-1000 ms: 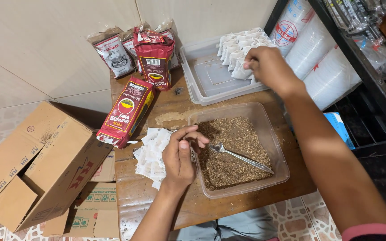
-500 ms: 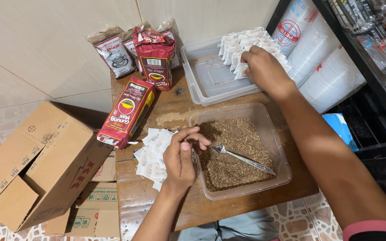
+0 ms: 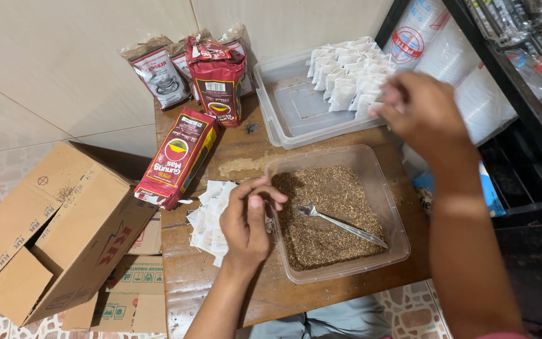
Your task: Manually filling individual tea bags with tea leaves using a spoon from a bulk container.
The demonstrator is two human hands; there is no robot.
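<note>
My left hand (image 3: 252, 220) hovers at the left rim of a clear plastic tub (image 3: 403, 251) of loose brown tea (image 3: 327, 201), thumb and fingertips pinched on a small white pouch that barely shows. A metal spoon (image 3: 340, 223) lies in the tea. Beside that hand, empty white pouches (image 3: 208, 216) are piled on the wooden table (image 3: 246, 157). My right hand (image 3: 418, 113) is blurred in the air above the tub's far right corner, close to filled white pouches (image 3: 346, 75) stacked in a clear tray (image 3: 296, 110). Its fingers are turned away from me.
A red tea pack (image 3: 177, 157) lies flat left of the tub; more packs (image 3: 217, 78) stand against the wall. An open cardboard box (image 3: 51, 232) sits on the floor at left. Stacked plastic cups (image 3: 434, 44) and a black shelf (image 3: 534, 138) are at right.
My right hand has pulled back from the row of filled pouches in the tray toward the tub. My left hand has stayed pinched at the tub's rim.
</note>
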